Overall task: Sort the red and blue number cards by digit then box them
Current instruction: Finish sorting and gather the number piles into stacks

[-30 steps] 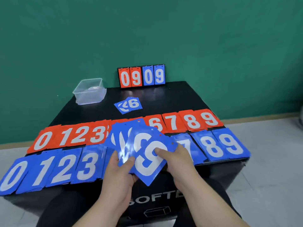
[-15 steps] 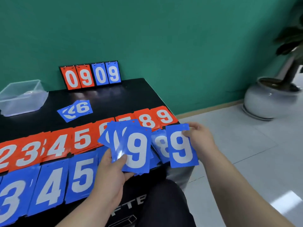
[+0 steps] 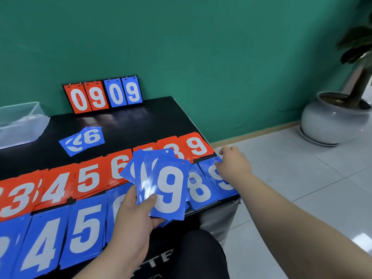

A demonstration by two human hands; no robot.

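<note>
My left hand (image 3: 130,222) grips a fan of blue cards (image 3: 169,190) with a 9 in front, over the table's near edge. My right hand (image 3: 233,164) reaches to the right end of the blue row and holds the top right corner of a blue 9 card (image 3: 219,180) that lies flat on the table beside the blue 8 pile (image 3: 199,190). A red row of digit piles runs behind, ending in the red 9 (image 3: 198,147). The blue row's 5 (image 3: 86,230) lies nearer me. The clear plastic box (image 3: 20,121) stands at the far left.
A few loose blue cards, a 6 on top (image 3: 84,138), lie mid-table on the black table (image 3: 141,121). A flip scoreboard reading 0909 (image 3: 102,94) leans on the green wall. A potted plant (image 3: 332,117) stands on the floor to the right.
My right hand drew a blue 9 from the fan, carried it right and laid it on the right end of the blue row. The view swung to the right.
</note>
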